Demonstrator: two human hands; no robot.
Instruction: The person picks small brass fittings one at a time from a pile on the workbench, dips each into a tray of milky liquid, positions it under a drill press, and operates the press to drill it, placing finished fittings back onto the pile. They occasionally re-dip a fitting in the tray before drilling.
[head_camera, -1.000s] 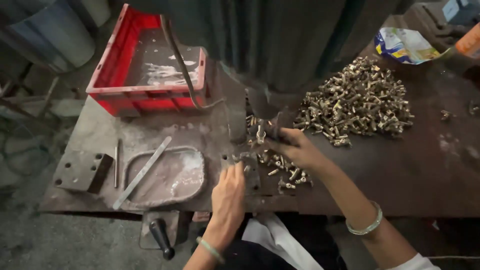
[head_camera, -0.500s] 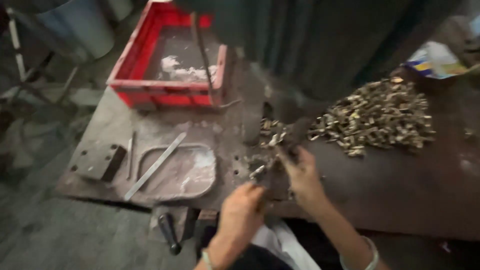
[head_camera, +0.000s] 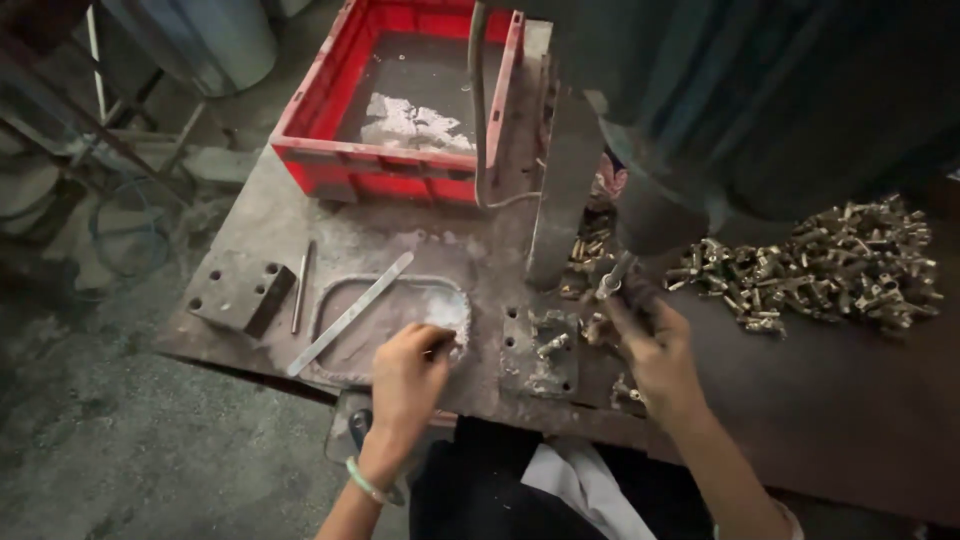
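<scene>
While your right hand pinches a small brass fitting under the dark press column, keep your closed left hand, gripping something unseen, at nine o'clock.

Left hand rests over the shallow tray; right hand pinches a brass fitting under the press.

Dim workshop, gritty concrete floor
</scene>
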